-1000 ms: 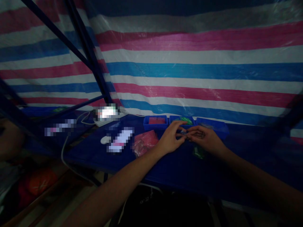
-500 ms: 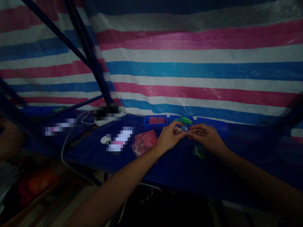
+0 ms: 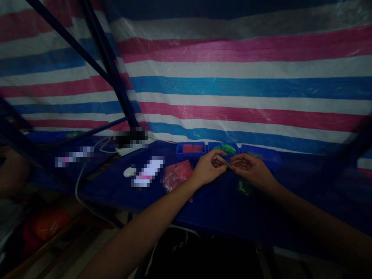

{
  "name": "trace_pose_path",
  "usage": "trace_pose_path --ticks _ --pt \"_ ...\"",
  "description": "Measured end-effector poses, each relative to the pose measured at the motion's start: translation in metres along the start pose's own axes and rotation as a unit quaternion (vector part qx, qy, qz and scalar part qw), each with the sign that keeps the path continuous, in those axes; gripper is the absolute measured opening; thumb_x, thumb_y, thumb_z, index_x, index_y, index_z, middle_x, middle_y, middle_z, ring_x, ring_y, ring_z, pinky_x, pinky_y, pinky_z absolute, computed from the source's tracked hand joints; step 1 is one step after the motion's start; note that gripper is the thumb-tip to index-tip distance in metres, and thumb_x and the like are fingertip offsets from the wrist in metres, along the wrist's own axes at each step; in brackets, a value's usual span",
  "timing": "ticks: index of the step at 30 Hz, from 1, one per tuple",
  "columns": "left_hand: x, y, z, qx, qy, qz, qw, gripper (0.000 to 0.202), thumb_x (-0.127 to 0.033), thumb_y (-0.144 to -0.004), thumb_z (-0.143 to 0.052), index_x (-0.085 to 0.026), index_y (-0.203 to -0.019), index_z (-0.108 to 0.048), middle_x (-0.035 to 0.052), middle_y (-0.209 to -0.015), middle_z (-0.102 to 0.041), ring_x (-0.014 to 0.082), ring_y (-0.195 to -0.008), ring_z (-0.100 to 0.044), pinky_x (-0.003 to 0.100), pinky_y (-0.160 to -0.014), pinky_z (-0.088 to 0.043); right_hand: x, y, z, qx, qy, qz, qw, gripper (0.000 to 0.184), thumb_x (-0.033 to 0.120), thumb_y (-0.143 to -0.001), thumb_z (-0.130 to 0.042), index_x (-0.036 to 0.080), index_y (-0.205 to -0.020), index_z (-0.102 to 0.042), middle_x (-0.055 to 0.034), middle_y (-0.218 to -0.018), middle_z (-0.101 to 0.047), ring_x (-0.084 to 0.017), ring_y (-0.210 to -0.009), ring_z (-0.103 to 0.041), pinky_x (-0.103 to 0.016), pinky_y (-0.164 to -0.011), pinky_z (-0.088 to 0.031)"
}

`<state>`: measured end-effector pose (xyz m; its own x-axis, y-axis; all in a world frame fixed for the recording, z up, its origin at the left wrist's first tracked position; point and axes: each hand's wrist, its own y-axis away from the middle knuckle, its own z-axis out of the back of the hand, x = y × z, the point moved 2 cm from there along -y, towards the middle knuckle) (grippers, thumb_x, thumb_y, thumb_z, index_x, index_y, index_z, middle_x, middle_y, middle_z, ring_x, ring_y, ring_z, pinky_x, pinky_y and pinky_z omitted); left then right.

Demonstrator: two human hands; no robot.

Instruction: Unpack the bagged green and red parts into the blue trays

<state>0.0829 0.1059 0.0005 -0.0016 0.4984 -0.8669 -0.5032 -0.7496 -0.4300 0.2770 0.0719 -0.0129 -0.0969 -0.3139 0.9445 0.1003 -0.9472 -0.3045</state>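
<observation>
Above the blue table point(image 3: 215, 209), both hands meet in front of the small blue bins. My left hand point(image 3: 209, 166) is closed in a pinch, thumb against fingers. My right hand point(image 3: 250, 166) pinches from the other side, its fingertips almost touching the left ones. Between them is a small clear plastic bag point(image 3: 229, 165), seen nearly edge-on and mostly hidden by the fingers. A clear bag of red pieces point(image 3: 178, 174) lies beside my left wrist. Under my right hand rests a green packet point(image 3: 244, 187), dim in shadow.
Blue bins hold red pieces point(image 3: 192, 148) and green packets point(image 3: 228, 148); a third bin point(image 3: 270, 155) sits to the right. Leftward are a white mouse-like object point(image 3: 129, 172), a blurred-out phone-like item point(image 3: 148, 172) and a white power strip point(image 3: 136, 146). Another person's arm point(image 3: 10, 170) shows far left.
The shiny plastic between my hands showed more of its face before; now only a thin edge is visible. My fingertips have drawn closer together, and the arms have barely moved.
</observation>
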Motion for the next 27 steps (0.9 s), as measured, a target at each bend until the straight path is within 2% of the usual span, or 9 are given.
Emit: trace_pose_path --ticks 5,11,16,22,27 --pt "-0.007 0.002 0.0 -0.011 -0.057 -0.004 0.998 0.035 -0.028 -0.087 -0.072 -0.015 -0.118 -0.062 0.0062 -0.093 -0.073 0.0142 -0.079 -0.069 0.026 -0.074 -0.054 -0.001 0.002 -0.004 0.022 -0.012 -0.014 1.0 0.045 0.041 -0.071 -0.087 0.021 -0.105 -0.065 -0.0063 -0.098 -0.073 -0.02 -0.089 -0.072 -0.037 -0.085 -0.059" --pt "-0.012 0.0 -0.001 0.015 -0.041 -0.018 0.999 0.037 -0.022 -0.091 -0.067 -0.019 -0.127 -0.063 0.0095 -0.112 -0.074 0.0179 -0.099 -0.071 0.035 -0.09 -0.055 -0.001 0.002 -0.005 0.03 -0.018 -0.015 0.999 0.044 0.042 -0.073 -0.085 0.022 -0.106 -0.065 -0.0078 -0.105 -0.074 -0.022 -0.094 -0.072 -0.039 -0.088 -0.06" --pt "-0.008 0.0 -0.001 0.015 -0.015 0.0 1.0 0.038 -0.025 -0.09 -0.069 -0.018 -0.128 -0.062 0.0112 -0.115 -0.074 0.0189 -0.097 -0.072 0.037 -0.09 -0.056 0.001 0.003 -0.005 0.036 -0.014 -0.011 0.999 0.042 0.044 -0.075 -0.083 0.023 -0.106 -0.065 -0.0084 -0.105 -0.075 -0.023 -0.095 -0.072 -0.041 -0.088 -0.06" --pt "-0.005 -0.001 -0.002 0.017 0.032 0.006 0.999 0.04 -0.029 -0.09 -0.07 -0.016 -0.127 -0.061 0.0115 -0.111 -0.075 0.0186 -0.093 -0.073 0.034 -0.087 -0.056 0.002 0.003 -0.007 0.037 -0.018 0.002 0.999 0.038 0.042 -0.077 -0.082 0.023 -0.105 -0.065 -0.0072 -0.104 -0.075 -0.021 -0.091 -0.072 -0.039 -0.086 -0.059" --pt "-0.003 -0.002 0.0 -0.009 -0.004 0.009 1.0 0.038 -0.03 -0.089 -0.07 -0.016 -0.124 -0.061 0.0099 -0.104 -0.075 0.0171 -0.089 -0.072 0.03 -0.081 -0.054 0.002 0.0 -0.004 0.005 0.002 0.01 1.0 0.042 0.045 -0.076 -0.082 0.023 -0.107 -0.066 -0.0083 -0.102 -0.075 -0.023 -0.094 -0.072 -0.041 -0.088 -0.059"
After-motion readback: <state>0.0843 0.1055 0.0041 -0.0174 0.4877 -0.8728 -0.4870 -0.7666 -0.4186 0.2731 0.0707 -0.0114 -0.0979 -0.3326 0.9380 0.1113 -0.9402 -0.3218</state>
